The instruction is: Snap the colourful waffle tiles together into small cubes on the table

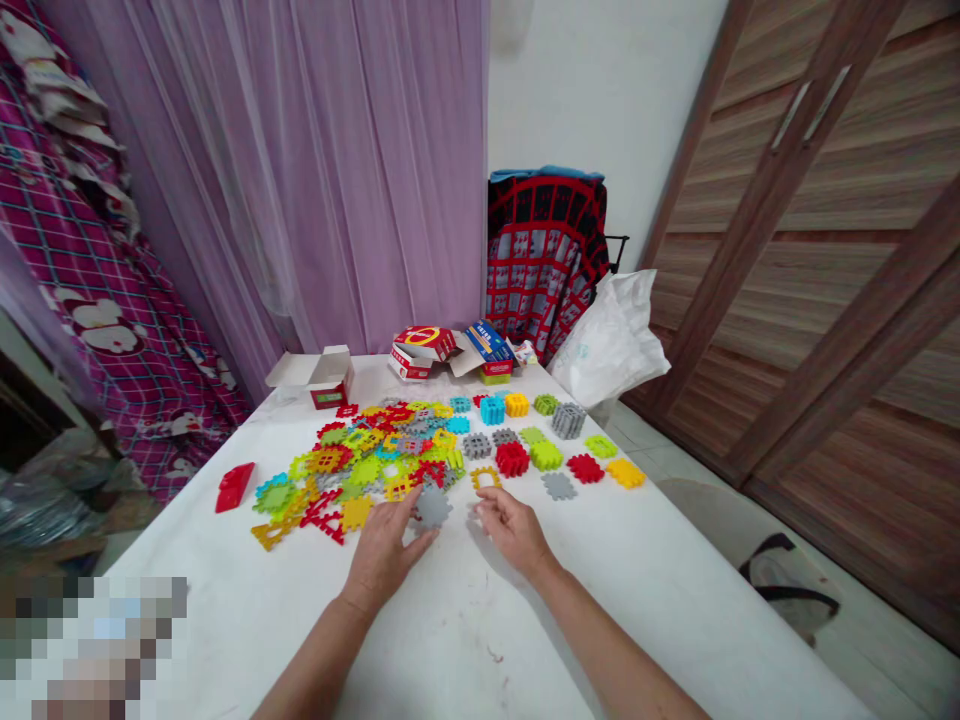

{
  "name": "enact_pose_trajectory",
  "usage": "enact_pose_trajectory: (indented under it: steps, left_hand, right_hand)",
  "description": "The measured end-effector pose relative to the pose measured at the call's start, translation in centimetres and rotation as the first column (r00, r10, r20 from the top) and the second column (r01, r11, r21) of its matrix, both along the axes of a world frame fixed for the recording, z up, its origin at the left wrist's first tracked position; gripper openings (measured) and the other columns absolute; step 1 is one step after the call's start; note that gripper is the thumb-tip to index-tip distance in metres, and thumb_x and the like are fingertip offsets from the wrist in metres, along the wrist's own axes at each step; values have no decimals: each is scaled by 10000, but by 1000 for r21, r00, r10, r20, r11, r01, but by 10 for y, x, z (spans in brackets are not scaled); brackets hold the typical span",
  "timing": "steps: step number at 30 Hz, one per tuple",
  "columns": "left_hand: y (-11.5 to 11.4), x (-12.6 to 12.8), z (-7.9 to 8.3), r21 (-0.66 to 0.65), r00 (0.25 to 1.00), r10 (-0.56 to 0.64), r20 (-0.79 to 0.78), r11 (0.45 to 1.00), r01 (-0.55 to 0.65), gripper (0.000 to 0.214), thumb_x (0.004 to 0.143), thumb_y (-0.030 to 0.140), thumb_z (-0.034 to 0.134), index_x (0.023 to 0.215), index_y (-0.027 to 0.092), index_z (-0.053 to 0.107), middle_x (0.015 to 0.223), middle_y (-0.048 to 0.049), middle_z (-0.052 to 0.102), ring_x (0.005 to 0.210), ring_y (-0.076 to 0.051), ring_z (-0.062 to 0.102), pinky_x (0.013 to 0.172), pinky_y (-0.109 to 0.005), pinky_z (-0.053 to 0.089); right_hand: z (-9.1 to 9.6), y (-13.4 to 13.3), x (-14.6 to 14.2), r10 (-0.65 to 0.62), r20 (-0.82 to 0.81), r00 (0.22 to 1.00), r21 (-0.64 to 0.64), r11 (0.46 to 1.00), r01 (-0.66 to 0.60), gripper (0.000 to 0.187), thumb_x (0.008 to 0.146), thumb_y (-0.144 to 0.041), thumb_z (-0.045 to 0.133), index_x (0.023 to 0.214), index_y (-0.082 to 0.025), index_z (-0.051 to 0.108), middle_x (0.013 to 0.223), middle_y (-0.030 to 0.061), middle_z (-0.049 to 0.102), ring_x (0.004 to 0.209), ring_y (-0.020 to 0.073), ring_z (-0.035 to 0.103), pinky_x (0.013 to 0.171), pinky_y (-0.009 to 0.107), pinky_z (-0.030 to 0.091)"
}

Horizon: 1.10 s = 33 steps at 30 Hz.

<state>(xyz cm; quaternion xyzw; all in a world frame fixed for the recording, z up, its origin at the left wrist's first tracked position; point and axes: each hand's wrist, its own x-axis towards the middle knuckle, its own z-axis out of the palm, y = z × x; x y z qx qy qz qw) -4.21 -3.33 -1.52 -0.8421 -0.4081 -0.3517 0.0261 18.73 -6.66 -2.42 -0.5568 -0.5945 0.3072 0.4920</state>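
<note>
My left hand [386,545] holds a grey square interlocking tile [433,508] by its left and lower edges, tilted up off the white table [465,620]. To its right, my right hand [514,530] has its fingers loosely curled and apart from the thumb, with nothing visible between them. Just beyond those fingertips lies a yellow frame-shaped piece [486,478]; whether they touch it I cannot tell. A mixed pile of coloured interlocking pieces [367,465] spreads beyond my left hand. Sorted stacks stand on the right, among them red [512,459], lime green [546,456] and grey [568,420] ones.
A red piece [235,487] lies alone at the left edge. Opened cardboard boxes [330,385] stand along the back, one of them blue [491,345]. A white plastic bag [611,340] rests by the far right corner. Another flat grey tile [559,486] lies right of my hands.
</note>
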Motion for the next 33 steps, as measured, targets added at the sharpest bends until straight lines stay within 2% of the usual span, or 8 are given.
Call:
enact_pose_trajectory:
  steps: [3,7,11,16,19,23,28,33]
  left_hand:
    - [-3,12,0,-28,996,-81,-31,996,80,543,838,436,596,1321,220,476,896,-59,710,839,-228,651,770,-367,509]
    - [-1,18,0,-78,994,-98,-47,993,94,576,827,439,608,1341,232,454,965,-71,708,893,-243,652,794,-391,507]
    - [2,12,-1,-117,1000,-4,20,993,7,557,853,420,566,1361,236,429,1018,-70,705,954,-240,648,836,-404,500]
    - [5,-6,-3,-67,989,104,104,993,-98,373,902,355,480,1241,208,533,949,-68,714,895,-224,659,826,-387,512]
    - [6,-13,-2,-40,981,135,139,991,-130,337,905,329,455,1198,200,561,918,-66,718,872,-219,664,818,-375,522]
    - [7,-14,-1,-55,976,160,146,987,-153,326,898,326,447,1167,200,581,906,-66,722,856,-220,669,803,-372,533]
    - [6,-13,-3,-67,975,165,147,985,-156,323,891,306,450,1162,195,587,925,-69,725,872,-218,672,820,-369,534]
    - [6,-14,-2,-89,974,177,144,982,-165,326,886,317,449,1154,203,595,920,-61,727,869,-218,677,814,-365,541]
  right_hand:
    - [-3,4,-14,80,-197,977,-13,996,-84,368,784,-411,574,1078,-189,583,779,16,666,596,122,589,595,254,478]
    - [-6,9,-17,74,-258,963,-31,996,-85,338,749,-368,584,1040,-194,580,608,-57,557,513,106,530,541,237,441]
    - [-4,9,-5,-73,-14,997,-61,996,72,272,762,-300,541,1009,-209,607,638,-42,580,575,128,559,597,251,451]
    - [7,4,9,-154,345,926,4,987,162,291,772,-240,542,1045,-227,641,993,34,626,739,140,601,761,273,469]
    - [16,4,13,-58,495,867,-45,995,92,418,758,-294,602,1174,-253,603,1101,38,590,832,158,607,796,274,461]
    - [32,9,12,117,688,716,-180,984,13,627,700,-430,678,1293,-287,533,1148,58,564,979,227,593,829,306,443]
    - [54,19,4,266,783,562,-312,950,-15,532,684,-469,679,1182,-295,607,1053,54,591,871,216,602,740,298,435]
    - [63,20,3,302,798,522,-320,946,-59,495,643,-461,718,1087,-254,644,1019,52,606,881,215,589,723,279,422]
